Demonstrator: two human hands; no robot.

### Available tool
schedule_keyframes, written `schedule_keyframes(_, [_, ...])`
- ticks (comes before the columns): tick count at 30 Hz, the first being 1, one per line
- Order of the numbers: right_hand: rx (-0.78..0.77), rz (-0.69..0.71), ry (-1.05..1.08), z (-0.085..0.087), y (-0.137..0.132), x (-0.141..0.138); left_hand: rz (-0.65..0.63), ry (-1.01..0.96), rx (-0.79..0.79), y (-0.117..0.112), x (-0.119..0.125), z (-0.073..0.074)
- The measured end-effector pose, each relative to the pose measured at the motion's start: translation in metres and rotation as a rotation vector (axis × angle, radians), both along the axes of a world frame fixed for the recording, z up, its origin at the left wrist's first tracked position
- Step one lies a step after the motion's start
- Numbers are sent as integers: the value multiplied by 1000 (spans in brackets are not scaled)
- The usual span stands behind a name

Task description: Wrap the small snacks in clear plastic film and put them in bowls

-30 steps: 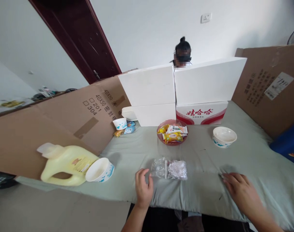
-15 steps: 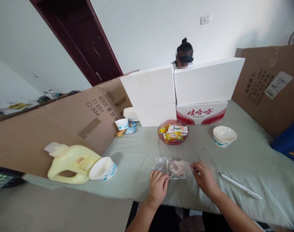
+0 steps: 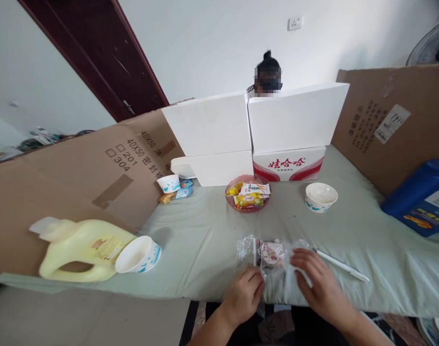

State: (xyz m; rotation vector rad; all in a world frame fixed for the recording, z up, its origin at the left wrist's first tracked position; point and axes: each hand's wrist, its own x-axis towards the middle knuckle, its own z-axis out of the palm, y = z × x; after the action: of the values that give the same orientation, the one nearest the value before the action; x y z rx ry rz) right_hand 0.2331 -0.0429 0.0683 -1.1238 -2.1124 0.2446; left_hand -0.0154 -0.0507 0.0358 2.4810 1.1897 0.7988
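The clear bag [image 3: 246,245] lies flat near my edge of the table [image 3: 201,240], the bowl [image 3: 228,198] at its 11 o'clock, the pen [image 3: 342,265] at 3. My left hand [image 3: 244,292] curls at its 7 o'clock; I can't tell whether it pinches the bag. At 4 o'clock my right hand [image 3: 318,281] has its thumb spread away from the fingers. I'd steady the near edge and handle the bag lightly, keeping the packet [image 3: 272,253] inside level. Against half a second ago, my right thumb and fingers have parted, and my view has swung toward 3 o'clock.
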Motion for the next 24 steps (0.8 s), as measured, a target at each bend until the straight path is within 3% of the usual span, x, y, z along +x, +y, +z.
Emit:
schedule_keyframes(2, [-21, 173, -161, 8, 3, -18, 50, 5, -21, 5, 3, -1])
schedule_keyframes(3, [-34, 191, -231, 8, 5, -24, 73, 16, -28, 7, 3, -2])
schedule_keyframes(11, [-354, -69, -676, -26, 7, -18, 276, 137, -2, 26, 3, -13])
schedule_keyframes(14, [-389, -180, -654, -30, 8, -17, 341, 102, 101, 39, 7, -12])
schedule_keyframes(17, [-278, -243, -533, -28, 18, -19, 385, -31, 171, 47, 15, -6])
schedule_keyframes(20, [-157, -187, -373, -33, 35, -22, 238, -127, 174, 47, 25, 2])
schedule_keyframes(24, [-95, -99, -210, -57, 55, -22, -16, -29, 66, 50, 32, 3])
